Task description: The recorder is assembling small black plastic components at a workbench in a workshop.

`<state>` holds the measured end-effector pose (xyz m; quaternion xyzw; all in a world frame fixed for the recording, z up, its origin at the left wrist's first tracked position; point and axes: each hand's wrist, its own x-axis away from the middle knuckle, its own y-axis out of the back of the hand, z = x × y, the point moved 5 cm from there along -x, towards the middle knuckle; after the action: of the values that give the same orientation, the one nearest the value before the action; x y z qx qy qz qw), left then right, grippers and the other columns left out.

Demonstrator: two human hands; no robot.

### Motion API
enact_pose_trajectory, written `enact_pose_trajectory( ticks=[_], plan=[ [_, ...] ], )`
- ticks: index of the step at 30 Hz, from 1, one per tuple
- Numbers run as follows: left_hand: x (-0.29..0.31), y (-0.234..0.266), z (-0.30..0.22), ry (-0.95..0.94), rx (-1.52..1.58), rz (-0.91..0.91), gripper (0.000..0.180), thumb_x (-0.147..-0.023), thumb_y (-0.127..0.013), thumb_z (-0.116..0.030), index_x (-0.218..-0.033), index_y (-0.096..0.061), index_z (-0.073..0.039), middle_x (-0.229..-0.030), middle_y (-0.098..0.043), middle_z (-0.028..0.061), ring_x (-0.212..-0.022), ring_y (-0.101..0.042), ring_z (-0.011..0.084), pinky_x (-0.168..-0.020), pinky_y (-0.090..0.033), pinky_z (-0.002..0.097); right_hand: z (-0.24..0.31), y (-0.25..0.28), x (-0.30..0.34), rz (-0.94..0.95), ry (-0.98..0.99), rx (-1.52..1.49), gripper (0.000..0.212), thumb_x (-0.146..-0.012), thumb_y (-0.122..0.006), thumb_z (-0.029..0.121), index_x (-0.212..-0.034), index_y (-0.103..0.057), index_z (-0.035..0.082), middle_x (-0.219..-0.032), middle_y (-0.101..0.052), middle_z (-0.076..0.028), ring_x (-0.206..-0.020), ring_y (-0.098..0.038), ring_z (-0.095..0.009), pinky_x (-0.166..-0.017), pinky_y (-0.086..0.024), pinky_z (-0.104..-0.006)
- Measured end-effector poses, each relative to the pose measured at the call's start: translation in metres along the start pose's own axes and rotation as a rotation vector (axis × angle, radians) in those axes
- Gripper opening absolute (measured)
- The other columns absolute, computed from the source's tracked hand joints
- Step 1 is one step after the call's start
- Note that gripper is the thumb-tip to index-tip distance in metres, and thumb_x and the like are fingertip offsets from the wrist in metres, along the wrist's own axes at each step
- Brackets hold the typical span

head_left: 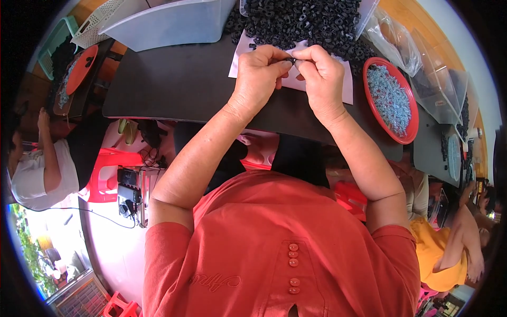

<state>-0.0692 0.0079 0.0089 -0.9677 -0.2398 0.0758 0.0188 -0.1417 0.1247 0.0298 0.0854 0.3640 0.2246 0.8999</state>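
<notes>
Above a pale pink sheet (346, 87), my two hands meet fingertip to fingertip. My left hand (257, 74) is closed in a pinch on a small black plastic part (292, 60). My right hand (320, 74) pinches at the same part from the other side; whether a tiny second piece is between its fingers is hidden. A large heap of similar black plastic parts (301, 24) lies just beyond, spilling onto the sheet's far edge. To the right of my right hand stands a red oval tray (368, 98) full of small translucent light-blue pieces (390, 99).
A translucent plastic bin (163, 26) stands at the far left of the dark table (169, 84). Clear plastic bags (391, 42) lie behind the red tray. One person in white (45, 177) sits at left, another in yellow (438, 253) at right. A red stool (108, 171) stands below.
</notes>
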Motion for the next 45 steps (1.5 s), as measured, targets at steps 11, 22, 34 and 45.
enact_pose_trajectory(
  ticks=[11,22,34,45],
  plan=[
    [-0.001,0.001,0.003,-0.076,-0.022,-0.015,0.006,-0.079,-0.066,0.004,-0.085,-0.064,0.005,-0.070,-0.063,0.0055,-0.061,-0.056,0.0092,-0.055,-0.047,0.0239,0.019,-0.007,0.002,-0.025,0.446,0.286,0.016,-0.065,-0.056,-0.007,-0.077,-0.052,0.004,-0.072,-0.055,-0.012,-0.066,-0.056,-0.033,-0.057,-0.046,-0.0408],
    [-0.002,0.000,0.008,-0.063,-0.075,0.050,0.009,-0.080,-0.065,0.004,-0.090,-0.065,0.005,-0.077,-0.065,0.0037,-0.068,-0.059,0.0080,-0.062,-0.051,0.0228,0.029,-0.010,0.006,0.083,0.604,0.408,0.020,-0.064,-0.053,-0.012,-0.080,-0.055,0.001,-0.075,-0.055,-0.013,-0.068,-0.056,-0.034,-0.057,-0.047,-0.0407],
    [0.004,0.001,0.000,-0.087,-0.149,0.010,0.008,-0.081,-0.066,0.000,-0.088,-0.065,0.004,-0.074,-0.065,0.0071,-0.066,-0.058,0.0117,-0.061,-0.049,0.0269,0.023,-0.003,0.003,0.055,0.436,0.193,0.026,-0.066,-0.051,-0.012,-0.087,-0.057,0.004,-0.079,-0.061,-0.011,-0.072,-0.059,-0.032,-0.063,-0.050,-0.0381],
    [0.008,-0.006,-0.007,-0.470,-0.688,-0.110,0.007,-0.080,-0.062,0.003,-0.087,-0.064,0.004,-0.075,-0.067,0.0142,-0.068,-0.064,0.0196,-0.064,-0.051,0.0312,0.031,-0.014,0.009,0.078,0.695,0.369,0.028,-0.060,-0.051,-0.016,-0.080,-0.053,0.003,-0.076,-0.059,-0.008,-0.066,-0.056,-0.030,-0.054,-0.046,-0.0382]
  ],
)
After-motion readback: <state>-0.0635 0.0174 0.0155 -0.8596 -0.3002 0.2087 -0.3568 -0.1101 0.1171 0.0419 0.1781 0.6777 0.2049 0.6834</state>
